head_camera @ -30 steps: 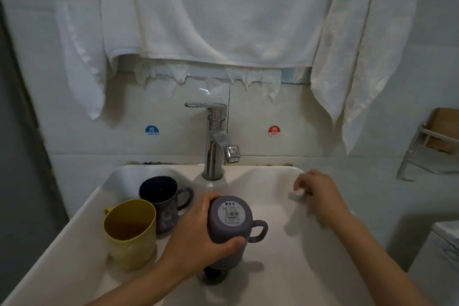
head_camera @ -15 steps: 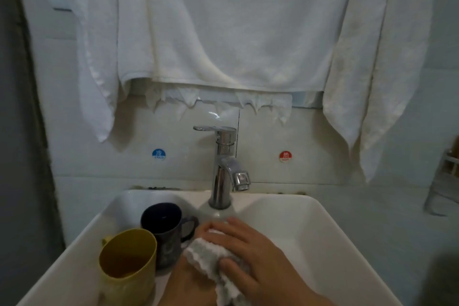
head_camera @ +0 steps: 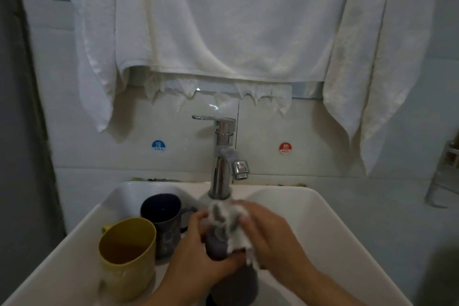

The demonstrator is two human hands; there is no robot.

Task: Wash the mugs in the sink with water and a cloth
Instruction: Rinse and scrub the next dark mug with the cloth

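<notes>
- The left hand (head_camera: pixel 196 258) gripped the grey mug (head_camera: pixel 216 246) low in the middle of the frame, inside the sink (head_camera: pixel 335 243).
- The right hand (head_camera: pixel 270 238) clutched a white cloth (head_camera: pixel 231 221) against that mug, hiding its top.
- A yellow mug (head_camera: pixel 126 263) stood at the lower left, with a dark mug (head_camera: pixel 164 221) just behind it.
- The tap (head_camera: pixel 221 156) stood behind the hands, under big white towels (head_camera: pixel 223 20).

White towels (head_camera: pixel 223 20) drape the dim tiled wall (head_camera: pixel 82 154) above a blue sticker (head_camera: pixel 158 145) and a red sticker (head_camera: pixel 285 148).
</notes>
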